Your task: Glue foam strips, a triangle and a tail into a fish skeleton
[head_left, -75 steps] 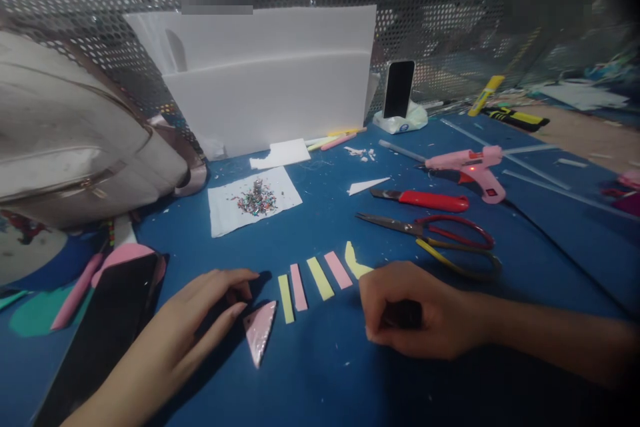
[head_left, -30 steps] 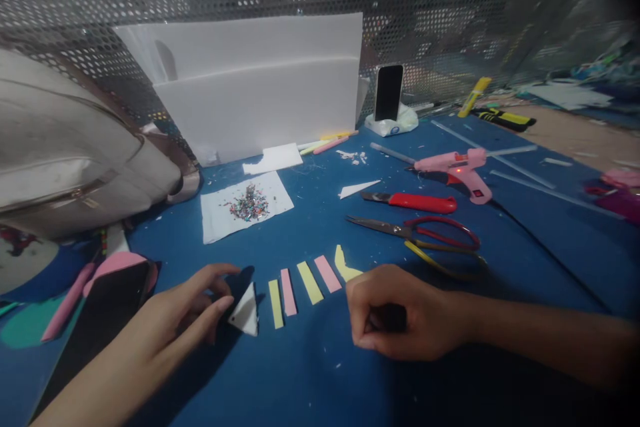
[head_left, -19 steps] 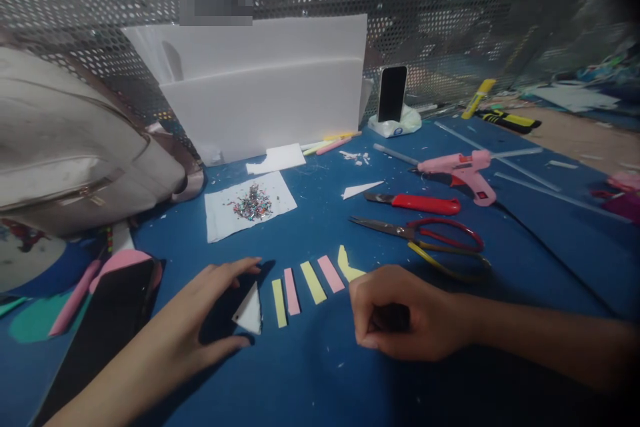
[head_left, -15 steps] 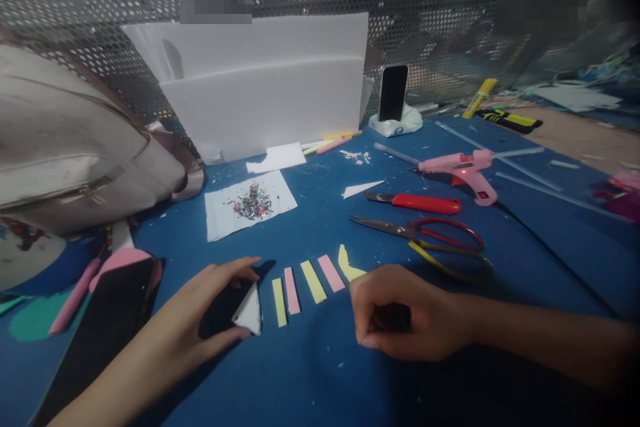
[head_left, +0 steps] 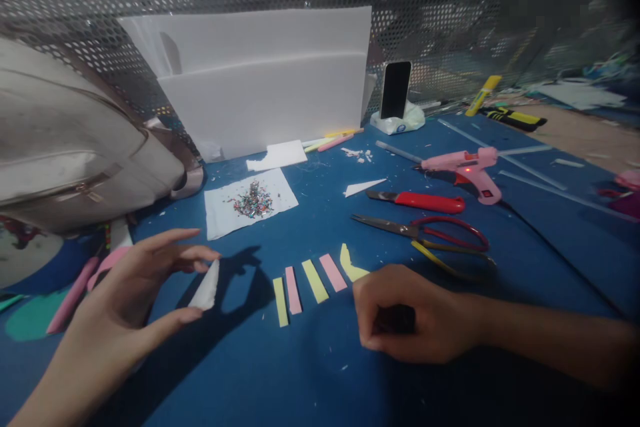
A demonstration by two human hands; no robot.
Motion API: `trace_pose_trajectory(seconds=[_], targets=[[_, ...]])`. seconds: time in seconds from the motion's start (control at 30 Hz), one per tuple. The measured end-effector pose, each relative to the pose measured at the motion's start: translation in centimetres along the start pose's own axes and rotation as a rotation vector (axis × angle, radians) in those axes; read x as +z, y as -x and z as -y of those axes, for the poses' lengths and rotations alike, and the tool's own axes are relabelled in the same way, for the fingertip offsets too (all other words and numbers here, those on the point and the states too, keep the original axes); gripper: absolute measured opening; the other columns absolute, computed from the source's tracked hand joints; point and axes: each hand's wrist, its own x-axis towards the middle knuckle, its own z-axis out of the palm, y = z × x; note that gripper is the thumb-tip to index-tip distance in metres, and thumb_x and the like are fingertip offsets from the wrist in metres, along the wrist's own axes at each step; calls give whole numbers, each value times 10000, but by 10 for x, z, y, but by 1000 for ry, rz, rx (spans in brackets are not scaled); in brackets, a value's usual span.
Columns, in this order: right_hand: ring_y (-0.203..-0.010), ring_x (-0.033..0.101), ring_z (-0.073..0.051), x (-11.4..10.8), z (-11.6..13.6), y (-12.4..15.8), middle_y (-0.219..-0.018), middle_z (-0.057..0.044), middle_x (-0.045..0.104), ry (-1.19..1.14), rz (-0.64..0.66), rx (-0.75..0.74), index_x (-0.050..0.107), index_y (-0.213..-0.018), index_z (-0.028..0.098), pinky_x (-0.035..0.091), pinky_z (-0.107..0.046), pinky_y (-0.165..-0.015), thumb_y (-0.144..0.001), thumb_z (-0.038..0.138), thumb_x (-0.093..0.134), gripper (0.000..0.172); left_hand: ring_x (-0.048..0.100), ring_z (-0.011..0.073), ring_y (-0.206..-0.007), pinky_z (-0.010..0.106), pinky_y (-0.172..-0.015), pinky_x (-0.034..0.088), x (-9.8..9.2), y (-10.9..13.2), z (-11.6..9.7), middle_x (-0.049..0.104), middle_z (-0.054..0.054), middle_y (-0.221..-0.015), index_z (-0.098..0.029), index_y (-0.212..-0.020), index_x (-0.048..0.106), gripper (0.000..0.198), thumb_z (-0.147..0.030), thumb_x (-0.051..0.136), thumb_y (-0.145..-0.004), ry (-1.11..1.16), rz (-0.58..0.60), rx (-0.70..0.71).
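Left hand (head_left: 125, 293) pinches a white triangle (head_left: 207, 288); right hand (head_left: 425, 313) curls beside a yellow scrap (head_left: 351, 265)

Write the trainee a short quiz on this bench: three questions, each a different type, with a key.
1. Multiple choice. What does the left hand hold between thumb and fingers?
A) the pink glue gun
B) a white triangular piece
C) the upright phone

2. True or false? In the picture, the scissors lie between the red-handled cutter and the curled right hand.

3. Fill the gap. From left to right, the four straight strips are yellow, pink, yellow and ____.

Key: 1. B; 2. True; 3. pink
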Motion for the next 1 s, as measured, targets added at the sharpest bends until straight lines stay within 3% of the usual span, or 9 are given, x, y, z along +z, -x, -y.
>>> trace_pose_trajectory(seconds=[0.13, 0.3, 0.8, 1.0], targets=[[-601, 539, -74, 0, 1, 0, -716, -23, 640, 5, -4, -5, 646, -828, 129, 440, -197, -565, -822, 146, 673, 32, 641, 302, -1116, 530, -1000, 508, 10, 9, -3, 681, 16, -1158, -330, -1402, 408, 711, -566, 699, -798, -118, 123, -1], [-597, 538, -75, 0, 2, 0, -718, -28, 644, 10, -6, -7, 647, -832, 127, 436, -198, -555, -816, 140, 675, 35, 658, 284, -1054, 465, -840, 579, 26, 11, -12, 690, 39, -1122, -342, -1405, 382, 629, -564, 624, -869, -259, 231, 162], [-611, 547, -79, 0, 1, 1, -716, -28, 649, -10, 26, -3, 658, -827, 125, 443, -201, -573, -814, 152, 683, 39, 617, 288, -1107, 458, -862, 556, 30, 9, -6, 675, 27, -1210, -367, -1459, 333, 643, -521, 603, -896, -279, 236, 154], [-551, 518, -61, 8, 6, 3, -673, 2, 608, -252, 27, 86, 651, -742, 139, 414, -167, -505, -801, 221, 709, 116, 616, 302, -1124, 489, -890, 543, 31, 11, -6, 696, 40, -1191, -343, -1520, 220, 709, -532, 549, -921, -253, 232, 139]])
